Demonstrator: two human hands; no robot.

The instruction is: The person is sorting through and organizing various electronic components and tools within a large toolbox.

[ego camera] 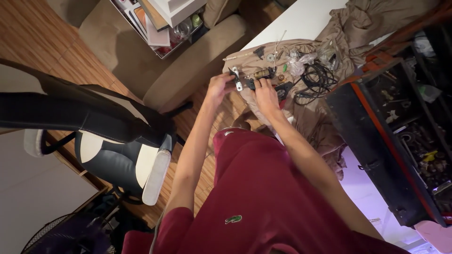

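- Head view, looking down the person's arms: the left hand pinches a small white-and-black bracket piece, fingers closed on it just above the edge of the beige cloth.
- Right hand is closed over a small black-and-brass mechanism, which lies on the cloth touching the fingertips; exactly which part it grips cannot be told.
- Both pieces sit at the near left corner of the cloth, almost touching one another.
- Handling judgement: the parts are small, so a steady pinch close to the joint and work kept over the cloth would likely stop a dropped piece from falling to the wooden floor.
- Coiled black cable and loose clear bags lie just right of the hands; keeping them clear of the parts seems wise.
- Black toolbox stands open further right.
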